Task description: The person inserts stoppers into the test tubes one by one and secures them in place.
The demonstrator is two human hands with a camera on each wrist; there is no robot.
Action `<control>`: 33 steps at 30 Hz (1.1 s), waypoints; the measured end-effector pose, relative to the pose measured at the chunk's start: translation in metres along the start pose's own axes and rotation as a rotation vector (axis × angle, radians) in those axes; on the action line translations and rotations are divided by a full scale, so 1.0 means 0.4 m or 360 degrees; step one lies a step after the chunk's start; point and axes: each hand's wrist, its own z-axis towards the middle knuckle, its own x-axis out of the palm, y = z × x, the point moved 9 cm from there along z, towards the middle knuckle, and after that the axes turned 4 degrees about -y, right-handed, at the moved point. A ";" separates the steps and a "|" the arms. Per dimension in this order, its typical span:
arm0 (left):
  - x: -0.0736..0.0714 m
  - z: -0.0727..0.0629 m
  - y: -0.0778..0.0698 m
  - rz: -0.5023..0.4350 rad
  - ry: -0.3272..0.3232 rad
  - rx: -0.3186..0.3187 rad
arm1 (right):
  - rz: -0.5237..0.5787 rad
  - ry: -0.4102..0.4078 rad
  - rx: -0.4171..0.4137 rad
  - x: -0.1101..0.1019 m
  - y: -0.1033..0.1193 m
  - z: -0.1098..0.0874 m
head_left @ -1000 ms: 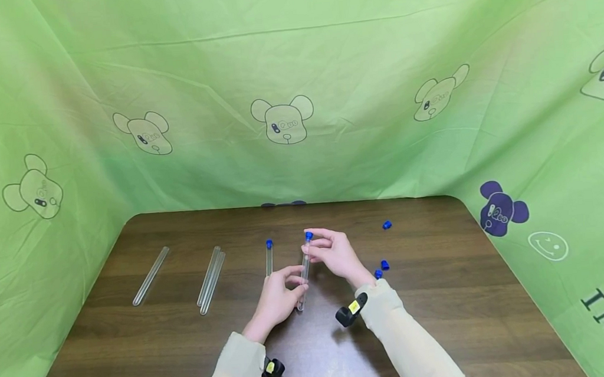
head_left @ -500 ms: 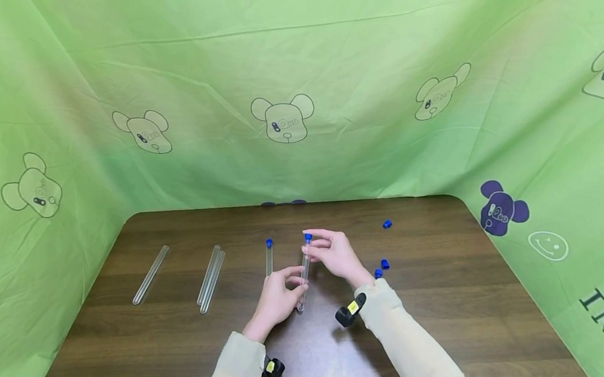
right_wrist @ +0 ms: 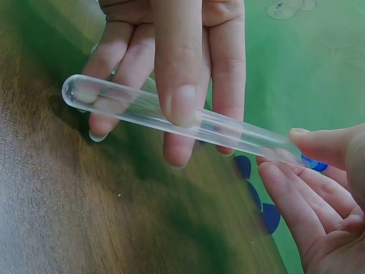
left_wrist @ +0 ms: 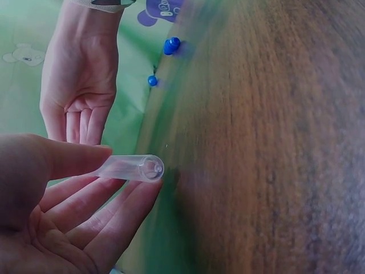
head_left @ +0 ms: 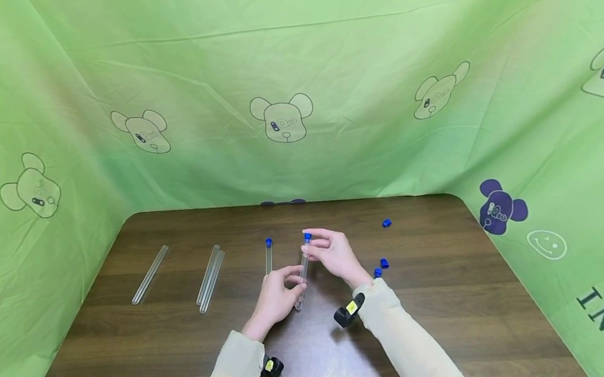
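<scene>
My left hand (head_left: 275, 297) pinches a clear test tube (right_wrist: 134, 105) between thumb and fingers along its lower half. The tube leans with its rounded end toward me, just over the table. A blue cap (head_left: 307, 236) sits on its far end. My right hand (head_left: 334, 254) pinches the tube beside that cap, which shows only in part in the right wrist view. Another tube (head_left: 269, 259) with a blue cap (head_left: 269, 242) lies left of the held one; my left hand hides its lower part. In the left wrist view the rounded end (left_wrist: 151, 168) points at the camera.
On the wooden table (head_left: 134, 355) lie a pair of uncapped tubes (head_left: 211, 280) and a single uncapped tube (head_left: 150, 275) at the left. Loose blue caps lie right of my right hand: one far cap (head_left: 387, 223) and two nearer caps (head_left: 385, 263). A green curtain (head_left: 290, 171) surrounds the table.
</scene>
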 end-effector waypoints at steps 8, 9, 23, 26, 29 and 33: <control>-0.009 0.002 -0.002 -0.0086 -0.0005 -0.0020 | 0.0036 -0.0051 0.0023 0.003 0.007 0.001; -0.009 0.003 -0.001 -0.0093 -0.0006 -0.0022 | 0.0041 -0.0054 0.0025 0.003 0.008 0.001; -0.007 0.004 0.003 -0.0145 0.0003 -0.0036 | 0.0085 -0.0055 0.0007 0.002 0.012 0.004; -0.006 0.004 0.002 -0.0140 0.0005 -0.0044 | 0.0093 -0.0053 0.0013 0.001 0.010 0.004; -0.005 0.004 0.000 -0.0130 0.0010 -0.0045 | 0.0092 -0.0044 0.0020 0.001 0.008 0.003; -0.004 0.005 -0.003 -0.0122 0.0019 -0.0034 | 0.0070 -0.0030 0.0024 0.000 0.009 0.001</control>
